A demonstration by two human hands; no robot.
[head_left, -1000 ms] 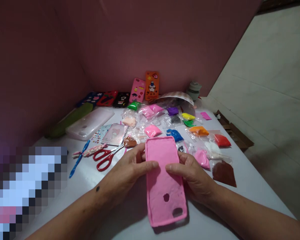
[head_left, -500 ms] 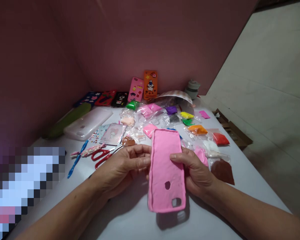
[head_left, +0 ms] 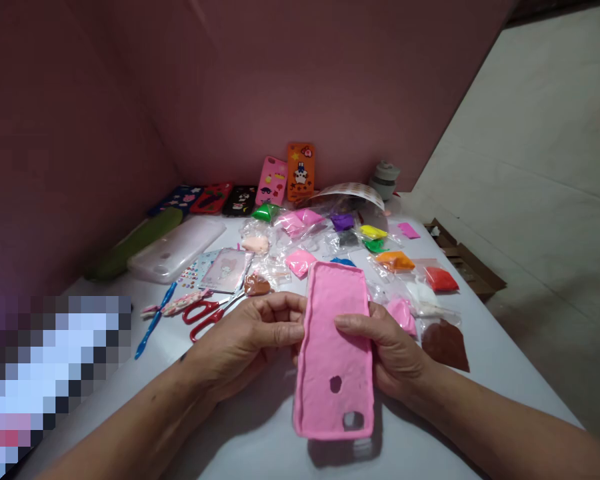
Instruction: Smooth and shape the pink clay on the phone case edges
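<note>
Your right hand (head_left: pixel 397 350) is clamped on the pink-lined phone case (head_left: pixel 336 340), thumb across its inner face; your left hand (head_left: pixel 243 333) pinches the left rim, thumb and fingers together. The case sits between both hands, tilted over the white tabletop (head_left: pixel 260 440). Press that right thumb hard and the soft-looking lining could dent; drag at the left rim, already wavy, and it might peel from the clear shell showing there. Swinging left could knock the red-handled scissors (head_left: pixel 203 320) just beyond your left hand; pushing forward could catch the clay packets (head_left: pixel 401 315). The table's right edge runs under your right forearm, so the roomiest path is towards yourself, between your forearms.
</note>
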